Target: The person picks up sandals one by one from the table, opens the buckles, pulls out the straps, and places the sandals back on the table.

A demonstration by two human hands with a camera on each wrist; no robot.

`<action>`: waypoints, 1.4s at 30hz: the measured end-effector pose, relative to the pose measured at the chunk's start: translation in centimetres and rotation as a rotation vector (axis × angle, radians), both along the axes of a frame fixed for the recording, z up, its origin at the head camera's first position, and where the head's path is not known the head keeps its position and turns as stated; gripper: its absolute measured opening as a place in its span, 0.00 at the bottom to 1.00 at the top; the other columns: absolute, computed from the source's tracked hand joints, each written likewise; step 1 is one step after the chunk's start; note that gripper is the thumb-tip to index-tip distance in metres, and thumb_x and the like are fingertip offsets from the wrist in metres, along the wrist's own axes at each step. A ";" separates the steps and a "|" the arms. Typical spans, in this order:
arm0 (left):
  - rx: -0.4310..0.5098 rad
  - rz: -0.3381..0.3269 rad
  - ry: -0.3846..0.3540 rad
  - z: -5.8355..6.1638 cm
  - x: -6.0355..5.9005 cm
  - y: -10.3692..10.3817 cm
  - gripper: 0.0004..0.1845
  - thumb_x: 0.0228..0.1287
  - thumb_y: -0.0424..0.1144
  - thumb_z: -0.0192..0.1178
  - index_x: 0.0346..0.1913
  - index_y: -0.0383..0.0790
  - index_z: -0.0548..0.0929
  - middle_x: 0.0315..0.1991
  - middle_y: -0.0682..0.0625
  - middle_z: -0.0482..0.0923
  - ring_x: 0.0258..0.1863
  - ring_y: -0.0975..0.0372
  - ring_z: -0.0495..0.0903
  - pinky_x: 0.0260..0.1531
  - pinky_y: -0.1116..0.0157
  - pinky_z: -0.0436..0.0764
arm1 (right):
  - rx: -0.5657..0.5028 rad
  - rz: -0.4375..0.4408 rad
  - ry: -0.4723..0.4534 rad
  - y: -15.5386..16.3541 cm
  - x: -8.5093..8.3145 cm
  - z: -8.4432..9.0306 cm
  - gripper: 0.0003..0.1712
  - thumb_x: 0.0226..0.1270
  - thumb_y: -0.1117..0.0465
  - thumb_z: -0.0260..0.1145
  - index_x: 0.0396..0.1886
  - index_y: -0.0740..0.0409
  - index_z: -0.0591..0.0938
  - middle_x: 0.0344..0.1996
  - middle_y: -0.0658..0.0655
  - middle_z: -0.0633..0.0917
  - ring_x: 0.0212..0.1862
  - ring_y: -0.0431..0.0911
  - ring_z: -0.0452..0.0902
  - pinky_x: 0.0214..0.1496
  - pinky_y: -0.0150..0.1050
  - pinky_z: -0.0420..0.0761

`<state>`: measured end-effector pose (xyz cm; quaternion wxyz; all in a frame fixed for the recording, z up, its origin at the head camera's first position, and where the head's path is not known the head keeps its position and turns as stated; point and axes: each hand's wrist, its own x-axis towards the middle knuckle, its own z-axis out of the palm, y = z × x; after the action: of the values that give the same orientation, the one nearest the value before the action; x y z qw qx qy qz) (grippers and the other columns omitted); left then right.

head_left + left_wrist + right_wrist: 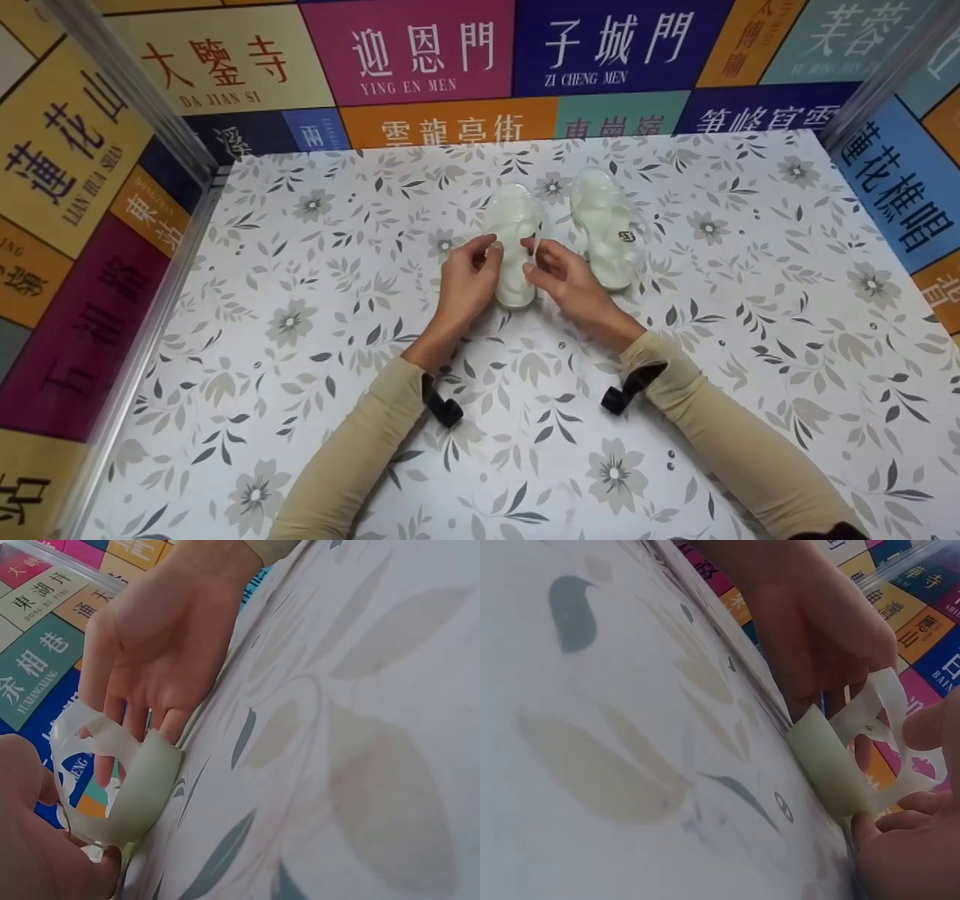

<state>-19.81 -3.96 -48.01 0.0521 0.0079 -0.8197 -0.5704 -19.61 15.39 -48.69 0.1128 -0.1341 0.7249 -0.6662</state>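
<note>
A pale green, translucent jelly sandal (514,277) lies between my two hands, its toe end facing away from me. My left hand (466,276) grips its left side, thumb and curled fingers at the upper's edge. From the right, my right hand (574,285) pinches a thin clear strap beside the opening. The sandal's rounded heel (154,776) and cut-out straps show in the left wrist view, with fingers on both sides. In the right wrist view the same heel (829,765) sits low against the tabletop. Some fingertips are hidden behind the straps.
The matching sandal (609,232), with a small dark ornament on its strap, lies just right of my right hand. A white cloth with grey leaves and flowers covers the table (300,412). Colourful printed panels (409,52) stand behind and at both sides.
</note>
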 end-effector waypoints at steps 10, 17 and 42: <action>0.045 -0.037 0.044 0.5 1.1 0.6 0.18 0.78 0.40 0.60 0.62 0.34 0.89 0.69 0.37 0.83 0.65 0.55 0.85 0.60 0.62 0.86 | -0.097 0.033 -0.035 0.9 1.3 0.3 0.32 0.80 0.61 0.66 0.79 0.62 0.70 0.78 0.60 0.76 0.82 0.51 0.68 0.87 0.48 0.64; 0.053 -0.062 0.057 0.7 2.1 1.3 0.18 0.78 0.39 0.62 0.61 0.34 0.89 0.72 0.35 0.79 0.75 0.51 0.78 0.67 0.60 0.85 | -0.083 0.027 0.006 2.0 2.5 0.5 0.31 0.79 0.65 0.66 0.78 0.63 0.72 0.78 0.60 0.75 0.82 0.52 0.67 0.81 0.38 0.72; 0.054 -0.197 0.040 -0.1 4.7 2.9 0.13 0.77 0.40 0.64 0.55 0.37 0.92 0.57 0.46 0.90 0.52 0.61 0.91 0.55 0.67 0.88 | 0.054 0.024 -0.028 6.4 6.1 0.7 0.29 0.82 0.61 0.65 0.77 0.67 0.73 0.75 0.65 0.79 0.77 0.59 0.74 0.73 0.29 0.77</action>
<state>-15.07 -1.05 -48.14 0.0118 -0.0827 -0.7997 -0.5945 -13.52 21.82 -47.99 0.1345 -0.1305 0.7394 -0.6467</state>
